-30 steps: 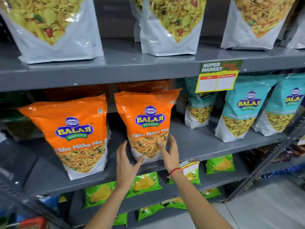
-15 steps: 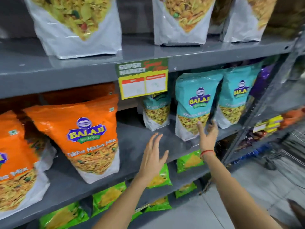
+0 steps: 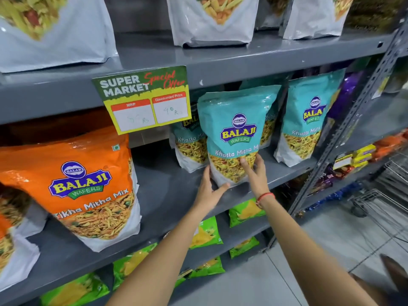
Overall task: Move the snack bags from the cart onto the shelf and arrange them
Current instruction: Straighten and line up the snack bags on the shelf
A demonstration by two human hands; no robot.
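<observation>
You're straightening the teal bag (image 3: 237,138) on the shelf (image 3: 172,191); both hands' fingers (image 3: 247,166) press its lower sides. Next, square it upright.

The teal bag (image 3: 236,138) at the shelf's front edge reads "BALAJI WAFERS, Khatta Mitha". The orange bag (image 3: 88,186) says "BALAJI WAFERS, Tikha Mitha Mix". The price card (image 3: 143,99) on the upper shelf's edge: "SUPER MARKET Special Offer", "MRP", "Discounted Price", handwritten "40 Rs".

Both arms reach forward; left hand (image 3: 207,191) and right hand (image 3: 254,173) seemingly cupped (fingers spread).
</observation>
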